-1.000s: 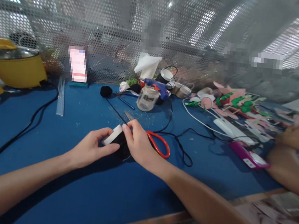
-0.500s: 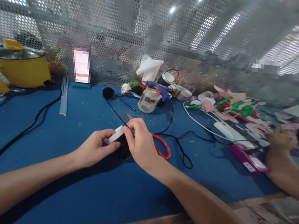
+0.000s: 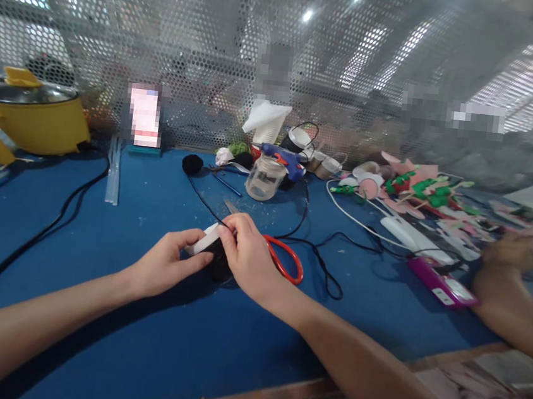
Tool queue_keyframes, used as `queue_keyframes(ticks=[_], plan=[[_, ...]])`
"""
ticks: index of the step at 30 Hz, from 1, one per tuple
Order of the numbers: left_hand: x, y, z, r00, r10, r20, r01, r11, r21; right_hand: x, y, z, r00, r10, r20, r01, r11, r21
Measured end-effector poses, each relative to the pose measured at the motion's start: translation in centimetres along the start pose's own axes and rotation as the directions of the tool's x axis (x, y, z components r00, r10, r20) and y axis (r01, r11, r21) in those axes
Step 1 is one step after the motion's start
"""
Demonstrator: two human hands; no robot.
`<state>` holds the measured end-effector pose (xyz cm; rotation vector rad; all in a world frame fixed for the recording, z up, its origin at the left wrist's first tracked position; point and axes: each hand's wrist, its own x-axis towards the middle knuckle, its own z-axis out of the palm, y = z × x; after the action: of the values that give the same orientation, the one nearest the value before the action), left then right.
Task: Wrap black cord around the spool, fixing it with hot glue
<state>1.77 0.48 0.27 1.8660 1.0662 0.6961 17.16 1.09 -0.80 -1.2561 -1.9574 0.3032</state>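
Note:
Between my hands is a small white cup [image 3: 206, 239], its side partly covered in black cord. My left hand [image 3: 164, 262] is closed around the white rim, thumb on the black part. At the cup's far side, my right hand [image 3: 251, 255] pinches the black cord [image 3: 204, 202] against it. That cord runs back across the table to a black yarn ball [image 3: 192, 164]. Scissors with red handles [image 3: 293, 271] lie beneath my right hand; the blade tip shows beyond my fingers. The lower side of the cup is dark and hard to make out.
Behind my hands stand a glass jar [image 3: 264, 180] with a blue glue gun [image 3: 283, 157] across it. Far left is a yellow electric pot [image 3: 41, 119]. A purple power strip [image 3: 441, 284] lies near another person's arm [image 3: 504, 294]. Clear glue sticks [image 3: 113, 174] lie left.
Both hands stay at almost the same spot on the cup. The cord to the yarn ball hangs slacker and more curved, and my right fingers have shifted very slightly.

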Motion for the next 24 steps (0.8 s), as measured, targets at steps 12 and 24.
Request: queue_keyframes(ticks=[12, 24], plan=[[0.4, 0.9, -1.3, 0.997, 0.061, 0.042, -0.065, 0.991, 0.114, 0.1, 0.1, -0.5, 0.998, -0.059, 0.007, 0.058, 0.994, 0.095], [0.4, 1.2, -0.6, 0.998, -0.009, -0.058, 0.013, 0.998, 0.060, -0.1, -0.4, 0.0, 0.993, -0.106, -0.049, 0.103, 0.993, -0.061]])
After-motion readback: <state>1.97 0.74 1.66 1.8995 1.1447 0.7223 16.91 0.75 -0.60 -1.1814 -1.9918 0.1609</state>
